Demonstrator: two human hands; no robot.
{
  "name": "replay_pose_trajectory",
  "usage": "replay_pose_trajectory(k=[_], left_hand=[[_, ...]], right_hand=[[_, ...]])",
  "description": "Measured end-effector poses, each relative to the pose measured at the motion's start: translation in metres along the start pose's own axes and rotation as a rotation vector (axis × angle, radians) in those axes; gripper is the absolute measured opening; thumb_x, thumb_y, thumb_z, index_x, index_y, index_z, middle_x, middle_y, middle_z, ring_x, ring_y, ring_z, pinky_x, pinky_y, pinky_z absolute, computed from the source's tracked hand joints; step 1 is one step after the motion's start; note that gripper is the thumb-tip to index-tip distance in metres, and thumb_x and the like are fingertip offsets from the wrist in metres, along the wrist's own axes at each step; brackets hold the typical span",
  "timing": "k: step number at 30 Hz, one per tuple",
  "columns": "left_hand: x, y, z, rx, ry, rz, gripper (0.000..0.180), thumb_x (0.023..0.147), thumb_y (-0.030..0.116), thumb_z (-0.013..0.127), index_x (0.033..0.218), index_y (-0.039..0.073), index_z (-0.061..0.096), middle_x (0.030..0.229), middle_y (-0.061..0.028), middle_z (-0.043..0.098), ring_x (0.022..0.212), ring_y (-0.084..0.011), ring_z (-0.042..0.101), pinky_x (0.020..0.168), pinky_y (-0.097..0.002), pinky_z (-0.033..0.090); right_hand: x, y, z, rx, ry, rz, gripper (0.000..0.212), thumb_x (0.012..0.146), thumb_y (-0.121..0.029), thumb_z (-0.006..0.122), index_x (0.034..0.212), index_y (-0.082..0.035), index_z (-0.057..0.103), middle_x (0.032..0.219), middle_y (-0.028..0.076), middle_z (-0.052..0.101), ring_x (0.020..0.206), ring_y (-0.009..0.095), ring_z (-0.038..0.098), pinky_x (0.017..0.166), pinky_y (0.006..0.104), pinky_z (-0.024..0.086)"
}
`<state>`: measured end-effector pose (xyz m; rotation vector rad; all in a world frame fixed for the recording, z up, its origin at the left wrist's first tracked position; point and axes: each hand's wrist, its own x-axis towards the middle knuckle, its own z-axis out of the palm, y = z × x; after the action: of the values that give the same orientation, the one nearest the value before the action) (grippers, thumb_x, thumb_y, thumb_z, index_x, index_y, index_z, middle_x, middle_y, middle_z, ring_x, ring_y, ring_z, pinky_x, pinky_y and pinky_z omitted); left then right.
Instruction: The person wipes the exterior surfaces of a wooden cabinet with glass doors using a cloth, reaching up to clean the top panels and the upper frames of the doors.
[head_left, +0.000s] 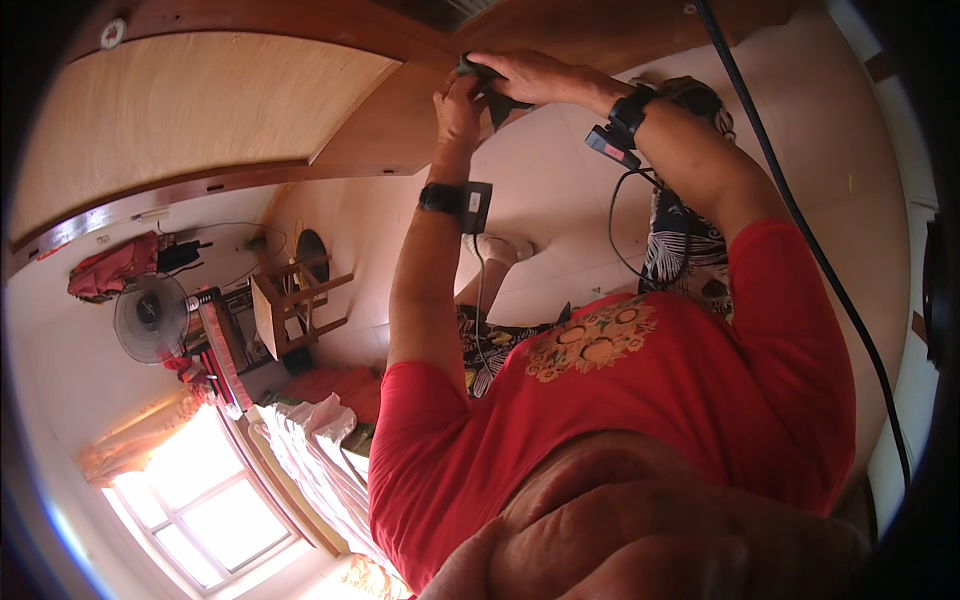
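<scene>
Both my arms reach forward to the wooden furniture panel (370, 130), brown-framed with a lighter inset. A small dark grey cloth (500, 108) is bunched between my hands at the panel's edge, with one corner hanging down. My left hand (459, 112) is closed on the cloth's left side, fingers bent. My right hand (532, 78) grips it from the right, its thumb side partly over the cloth. The fingertips are partly hidden by the cloth and by each other. Whether the cloth presses on the wood, I cannot tell.
A wooden stool (290, 305) and a standing fan (152, 318) are at the left, near a bright window (205, 505). A black cable (800, 215) runs down the right side. Thin cords hang from the boxes on my wrists. Pale floor tiles (570, 210) lie below.
</scene>
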<state>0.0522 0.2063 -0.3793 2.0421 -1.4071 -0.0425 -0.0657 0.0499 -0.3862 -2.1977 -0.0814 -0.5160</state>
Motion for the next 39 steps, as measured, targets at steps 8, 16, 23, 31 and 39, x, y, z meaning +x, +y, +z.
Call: replay_pose_trajectory(k=[8, 16, 23, 31, 39], left_hand=[[0.003, 0.107, -0.086, -0.245, 0.088, -0.151, 0.03, 0.09, 0.018, 0.06, 0.116, 0.004, 0.066, 0.11, -0.0087, 0.066, 0.108, -0.0196, 0.059, 0.096, -0.0326, 0.044], [-0.001, 0.266, -0.197, -0.637, 0.167, 0.065, 0.066, 0.092, 0.04, 0.039, 0.139, -0.005, 0.043, 0.14, -0.0281, 0.045, 0.135, -0.0389, 0.04, 0.11, -0.0497, 0.03], [-0.045, 0.283, -0.143, -0.686, -0.058, 0.123, 0.065, 0.092, 0.041, 0.04, 0.14, -0.003, 0.043, 0.14, -0.0271, 0.045, 0.134, -0.0389, 0.041, 0.11, -0.0489, 0.031], [-0.055, 0.28, -0.133, -0.702, -0.064, 0.086, 0.064, 0.092, 0.041, 0.041, 0.14, -0.002, 0.042, 0.14, -0.026, 0.046, 0.134, -0.0389, 0.041, 0.111, -0.048, 0.031], [-0.056, 0.269, -0.132, -0.717, -0.071, 0.095, 0.064, 0.093, 0.041, 0.043, 0.141, -0.001, 0.042, 0.14, -0.0248, 0.046, 0.133, -0.0389, 0.042, 0.111, -0.047, 0.031]], right_hand=[[0.006, 0.006, 0.0, 0.053, 0.232, 0.007, 0.021, 0.09, -0.01, 0.053, 0.109, -0.001, 0.057, 0.09, 0.017, 0.065, 0.085, 0.034, 0.062, 0.077, 0.0426, 0.049], [0.013, 0.039, 0.03, -0.276, 0.04, -0.078, 0.014, 0.089, -0.008, 0.05, 0.1, -0.008, 0.058, 0.067, 0.006, 0.055, 0.06, 0.023, 0.055, 0.057, 0.0355, 0.046], [0.002, 0.016, 0.012, -0.195, -0.012, 0.058, 0.023, 0.086, -0.005, 0.052, 0.107, -0.01, 0.061, 0.069, 0.009, 0.058, 0.063, 0.027, 0.059, 0.058, 0.0377, 0.048], [0.0, -0.002, -0.001, -0.25, -0.138, 0.13, 0.029, 0.086, -0.01, 0.053, 0.113, -0.012, 0.064, 0.079, 0.014, 0.065, 0.075, 0.032, 0.064, 0.067, 0.045, 0.051], [-0.003, 0.01, -0.004, -0.216, -0.077, 0.117, 0.025, 0.085, -0.01, 0.054, 0.108, -0.012, 0.063, 0.082, 0.018, 0.066, 0.075, 0.037, 0.064, 0.066, 0.0493, 0.049]])
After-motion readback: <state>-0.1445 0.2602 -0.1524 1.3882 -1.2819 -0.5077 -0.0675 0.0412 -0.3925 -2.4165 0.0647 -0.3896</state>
